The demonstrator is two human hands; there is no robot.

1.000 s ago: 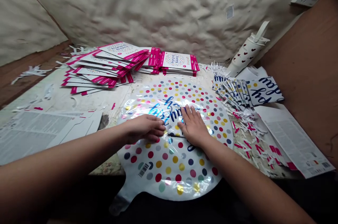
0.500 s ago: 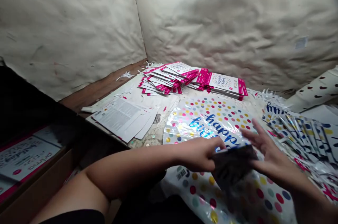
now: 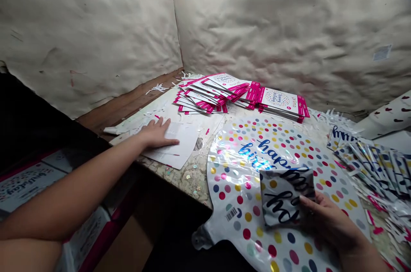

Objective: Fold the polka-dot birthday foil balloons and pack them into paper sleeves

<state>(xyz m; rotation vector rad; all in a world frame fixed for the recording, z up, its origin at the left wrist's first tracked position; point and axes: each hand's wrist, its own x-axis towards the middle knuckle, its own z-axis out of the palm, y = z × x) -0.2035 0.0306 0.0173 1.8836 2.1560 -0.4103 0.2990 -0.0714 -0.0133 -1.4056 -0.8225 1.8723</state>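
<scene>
My left hand (image 3: 158, 134) lies on white printed cardboard sleeves (image 3: 180, 149) at the table's left edge, thumb and fingers apart. In my right hand (image 3: 327, 214) is a folded foil balloon (image 3: 282, 199), silver with dark blue lettering and dots, pinched at its right side. Beneath it a flat, unfolded foil balloon (image 3: 247, 195) with colourful dots and blue "happy birthday" lettering covers the table front. Its tail hangs over the edge at lower left. Part of the lettering is hidden behind the folded one.
Pink-and-white balloon packets (image 3: 221, 92) are piled at the back, with a neater stack (image 3: 282, 103) beside them. Several folded foil balloons (image 3: 375, 165) lie at right, near paper scraps and a heart-patterned roll (image 3: 390, 111). A cardboard box (image 3: 118, 238) holding packets stands at lower left.
My left hand has left the folded balloon and moved left onto the cardboard sleeves. My right hand now grips the folded balloon by itself. The view has shifted slightly.
</scene>
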